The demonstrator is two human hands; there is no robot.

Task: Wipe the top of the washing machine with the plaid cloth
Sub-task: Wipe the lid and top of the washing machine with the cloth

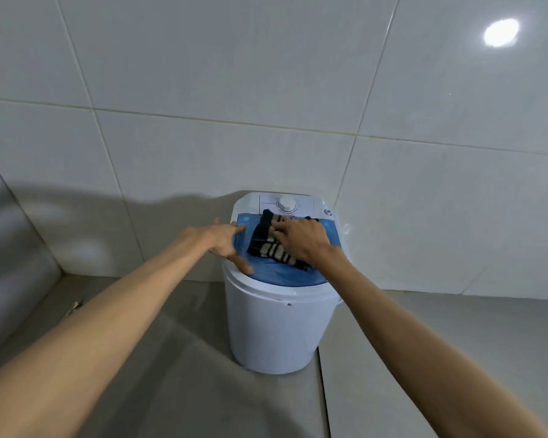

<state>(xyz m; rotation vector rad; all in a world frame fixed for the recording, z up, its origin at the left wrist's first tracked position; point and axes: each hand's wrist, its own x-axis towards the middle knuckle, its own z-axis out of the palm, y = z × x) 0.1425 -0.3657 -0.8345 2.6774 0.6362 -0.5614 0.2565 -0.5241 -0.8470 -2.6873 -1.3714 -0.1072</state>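
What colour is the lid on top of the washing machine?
Translucent blue lid, on the white round washing machine; the head view shows it.

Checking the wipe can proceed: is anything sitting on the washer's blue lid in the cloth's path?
Nothing loose shows. The dark-and-cream plaid cloth lies under the right hand on the translucent blue lid. Only the left hand rests on the lid's left edge.

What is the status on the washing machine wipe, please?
Right hand flat on plaid cloth, pressing it to blue lid. Left hand open, braced on lid's left edge. Nothing in the way.
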